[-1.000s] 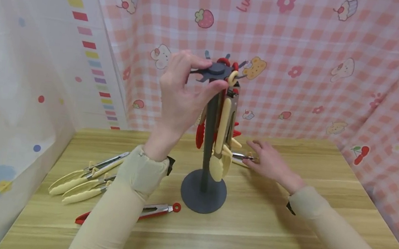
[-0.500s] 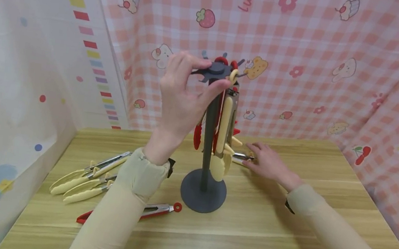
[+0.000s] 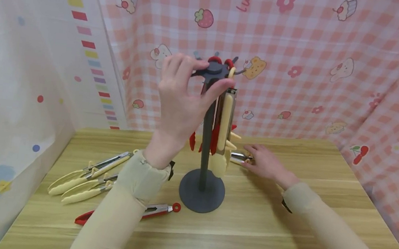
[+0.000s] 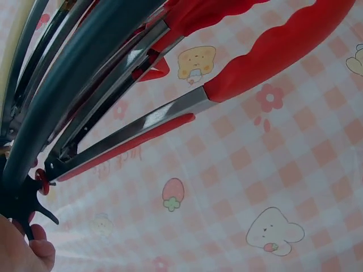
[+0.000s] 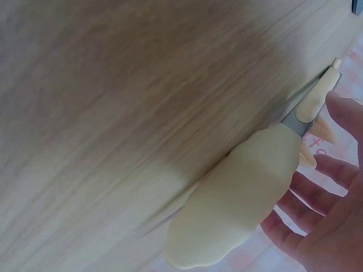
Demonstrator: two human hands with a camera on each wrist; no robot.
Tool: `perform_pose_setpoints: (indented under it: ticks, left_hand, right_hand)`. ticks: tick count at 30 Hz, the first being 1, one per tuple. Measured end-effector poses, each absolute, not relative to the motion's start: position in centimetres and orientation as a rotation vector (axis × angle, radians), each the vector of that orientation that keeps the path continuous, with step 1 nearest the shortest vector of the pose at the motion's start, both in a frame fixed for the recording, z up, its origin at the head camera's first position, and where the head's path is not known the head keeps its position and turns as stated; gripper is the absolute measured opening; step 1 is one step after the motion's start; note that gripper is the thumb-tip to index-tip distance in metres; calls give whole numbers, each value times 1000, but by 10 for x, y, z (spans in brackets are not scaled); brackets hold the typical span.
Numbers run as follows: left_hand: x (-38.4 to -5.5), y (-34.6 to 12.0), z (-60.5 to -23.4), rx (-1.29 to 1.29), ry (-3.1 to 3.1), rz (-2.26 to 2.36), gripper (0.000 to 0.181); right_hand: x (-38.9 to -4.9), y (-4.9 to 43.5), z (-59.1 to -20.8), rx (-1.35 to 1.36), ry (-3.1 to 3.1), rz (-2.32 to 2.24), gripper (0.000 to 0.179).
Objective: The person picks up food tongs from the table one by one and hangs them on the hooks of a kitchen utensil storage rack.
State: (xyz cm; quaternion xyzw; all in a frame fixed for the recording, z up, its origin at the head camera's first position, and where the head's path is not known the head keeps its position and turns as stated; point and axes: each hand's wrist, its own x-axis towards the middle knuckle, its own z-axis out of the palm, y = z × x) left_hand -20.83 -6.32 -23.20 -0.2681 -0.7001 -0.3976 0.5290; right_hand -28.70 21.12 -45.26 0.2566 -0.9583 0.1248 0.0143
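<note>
right wrist | cream tongs point(image 5: 238, 190) | alongside right fingers point(image 5: 316, 196) | contact unclear

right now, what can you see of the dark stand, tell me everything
The dark grey stand looks matte, metal or plastic unclear. Its flat round base sits on the wooden table, a straight post stands upright, and hooks spread from the top. Red tongs and cream tongs hang from it by rings. The left grip holds the top.

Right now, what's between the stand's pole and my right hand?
In the head view, going out from the stand: hanging red tongs, hanging cream tongs, then loose tongs on the table.
</note>
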Motion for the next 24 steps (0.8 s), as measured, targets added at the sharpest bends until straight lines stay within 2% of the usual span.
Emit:
perform_pose_setpoints:
  ticks: [5, 17, 24]
  left_hand:
    - [-206, -61, -231, -598, -1680, -912, 51]
    - [-207, -58, -232, -583, -1672, -895, 51]
    - [-213, -64, -235, -698, -1552, -968, 43]
  right_hand:
    - [-287, 211, -454, 822, -2982, 410, 63]
    - [-293, 212, -460, 870, -3021, 401, 41]
    - [-298, 213, -464, 874, -3000, 411, 40]
